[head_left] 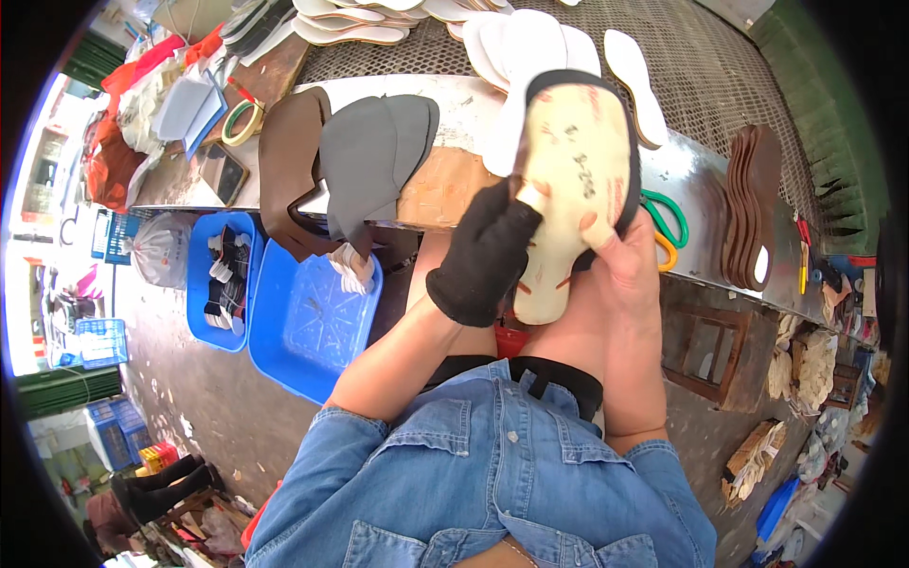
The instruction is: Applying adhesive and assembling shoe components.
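Note:
I hold a cream shoe last with a dark upper stretched round its rim, sole side up, in front of the workbench. My left hand, in a black fingerless glove, presses on the last's left side, thumb on the sole. My bare right hand grips it from the right and below. Both forearms rise from my lap, over a blue denim shirt.
A metal workbench carries grey and brown leather pieces, white insoles, green-handled scissors, a stack of brown soles and a tape roll. Blue plastic bins sit on the floor at left.

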A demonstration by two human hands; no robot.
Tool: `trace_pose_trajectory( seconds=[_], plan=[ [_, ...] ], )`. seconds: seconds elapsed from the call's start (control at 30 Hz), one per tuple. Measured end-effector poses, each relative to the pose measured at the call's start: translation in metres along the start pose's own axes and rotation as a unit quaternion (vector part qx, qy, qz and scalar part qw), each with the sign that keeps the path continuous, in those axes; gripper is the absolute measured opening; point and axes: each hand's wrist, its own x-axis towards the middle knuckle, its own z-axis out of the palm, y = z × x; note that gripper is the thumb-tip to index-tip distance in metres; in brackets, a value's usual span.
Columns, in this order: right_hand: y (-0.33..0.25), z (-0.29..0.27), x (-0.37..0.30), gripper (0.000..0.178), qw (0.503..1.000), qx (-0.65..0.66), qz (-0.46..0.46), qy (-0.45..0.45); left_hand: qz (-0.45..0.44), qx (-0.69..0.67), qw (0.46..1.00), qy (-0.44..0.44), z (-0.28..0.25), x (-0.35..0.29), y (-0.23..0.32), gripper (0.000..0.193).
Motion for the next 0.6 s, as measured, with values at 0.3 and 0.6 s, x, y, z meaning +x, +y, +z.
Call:
trace_pose_trajectory(
  seconds=[0.3, 0.6],
  plan=[
    [-0.038, -0.033, 0.014, 0.027, 0.971, -0.210, 0.072, -0.087, 0.390, 0.439, 0.761, 0.275, -0.035, 0.018, 0.043, 0.056],
    [-0.096, 0.017, 0.021, 0.015, 0.773, -0.502, -0.379, 0.080, -0.028, 0.438, 0.892, -0.107, -0.023, 0.022, 0.057, 0.053]
  ],
)
